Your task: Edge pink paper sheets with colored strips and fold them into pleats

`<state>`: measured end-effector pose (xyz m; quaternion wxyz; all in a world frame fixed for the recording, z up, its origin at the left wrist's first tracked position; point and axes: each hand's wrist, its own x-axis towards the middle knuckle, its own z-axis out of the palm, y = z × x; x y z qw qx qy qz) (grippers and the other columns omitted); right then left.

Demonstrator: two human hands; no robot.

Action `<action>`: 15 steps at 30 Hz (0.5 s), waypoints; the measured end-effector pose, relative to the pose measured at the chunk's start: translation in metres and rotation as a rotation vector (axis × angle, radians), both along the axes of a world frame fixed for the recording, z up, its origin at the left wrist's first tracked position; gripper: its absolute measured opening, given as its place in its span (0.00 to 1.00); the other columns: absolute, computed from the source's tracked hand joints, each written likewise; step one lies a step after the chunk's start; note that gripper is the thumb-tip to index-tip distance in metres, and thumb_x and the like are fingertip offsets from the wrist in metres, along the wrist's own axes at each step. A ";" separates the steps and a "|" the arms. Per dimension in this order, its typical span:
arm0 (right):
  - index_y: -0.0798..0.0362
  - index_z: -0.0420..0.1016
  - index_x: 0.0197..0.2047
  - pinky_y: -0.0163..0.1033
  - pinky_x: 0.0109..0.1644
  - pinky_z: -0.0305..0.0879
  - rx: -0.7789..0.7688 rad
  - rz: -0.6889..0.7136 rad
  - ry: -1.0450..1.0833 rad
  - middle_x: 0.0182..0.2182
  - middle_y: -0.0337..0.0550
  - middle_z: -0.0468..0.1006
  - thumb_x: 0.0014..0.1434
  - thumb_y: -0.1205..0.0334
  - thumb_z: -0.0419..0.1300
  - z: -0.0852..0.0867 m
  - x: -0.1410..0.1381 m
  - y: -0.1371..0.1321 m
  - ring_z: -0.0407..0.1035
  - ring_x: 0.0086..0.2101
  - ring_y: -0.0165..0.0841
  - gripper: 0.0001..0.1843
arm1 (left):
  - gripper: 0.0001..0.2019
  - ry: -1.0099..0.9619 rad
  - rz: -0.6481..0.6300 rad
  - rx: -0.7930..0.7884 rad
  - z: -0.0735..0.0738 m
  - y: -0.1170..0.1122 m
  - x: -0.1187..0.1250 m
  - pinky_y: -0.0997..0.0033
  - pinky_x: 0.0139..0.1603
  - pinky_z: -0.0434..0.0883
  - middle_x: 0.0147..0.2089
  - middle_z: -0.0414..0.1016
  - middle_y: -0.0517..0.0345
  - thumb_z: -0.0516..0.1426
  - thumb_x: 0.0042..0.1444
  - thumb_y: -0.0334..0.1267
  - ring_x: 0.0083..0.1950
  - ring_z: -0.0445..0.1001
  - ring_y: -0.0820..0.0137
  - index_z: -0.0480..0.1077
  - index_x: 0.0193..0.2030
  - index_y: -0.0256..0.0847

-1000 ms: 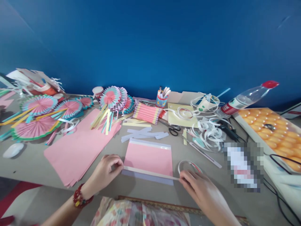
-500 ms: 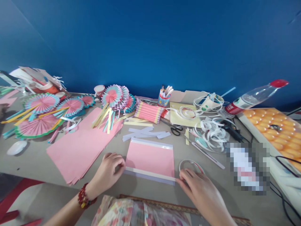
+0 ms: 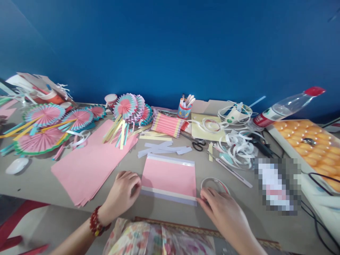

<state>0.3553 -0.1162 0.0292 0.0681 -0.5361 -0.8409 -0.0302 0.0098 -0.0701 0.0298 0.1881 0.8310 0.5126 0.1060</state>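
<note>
A pink paper sheet (image 3: 169, 176) lies flat before me, with a lilac strip (image 3: 183, 202) along its near edge and another along its far edge. A white tape strip (image 3: 170, 194) runs across the near side. At its left end my left hand (image 3: 124, 193) rests with curled fingers pressed together. Whatever those fingertips hold is hidden. My right hand (image 3: 224, 209) is closed, thumb and forefinger pinched at the strip's right end by the sheet's corner. Partly under that hand lies a tape roll (image 3: 215, 180).
Stacked pink paper (image 3: 87, 166) and folded paper fans (image 3: 47, 131) lie to the left. Lilac strips (image 3: 162, 148), scissors (image 3: 198, 144), a cutter knife (image 3: 233, 173) and curled white ribbon (image 3: 243, 150) sit beyond. A plastic bottle (image 3: 281, 109) leans at right.
The view has shifted slightly. Both hands stay at the two ends of the strip with almost no visible movement.
</note>
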 end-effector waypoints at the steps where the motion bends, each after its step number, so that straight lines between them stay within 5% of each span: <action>1: 0.49 0.63 0.33 0.39 0.30 0.54 -0.002 -0.003 -0.002 0.25 0.38 0.72 0.69 0.60 0.45 -0.001 0.000 0.000 0.67 0.22 0.32 0.13 | 0.07 0.006 -0.001 0.004 0.000 0.000 0.001 0.64 0.43 0.61 0.31 0.70 0.59 0.50 0.57 0.26 0.35 0.68 0.66 0.64 0.30 0.41; 15: 0.50 0.66 0.33 0.39 0.32 0.53 -0.143 -0.091 -0.077 0.28 0.35 0.74 0.59 0.63 0.62 0.006 -0.006 -0.002 0.68 0.25 0.33 0.07 | 0.07 0.075 -0.002 0.036 0.003 -0.001 0.006 0.63 0.43 0.60 0.31 0.68 0.59 0.51 0.57 0.27 0.36 0.67 0.65 0.62 0.30 0.41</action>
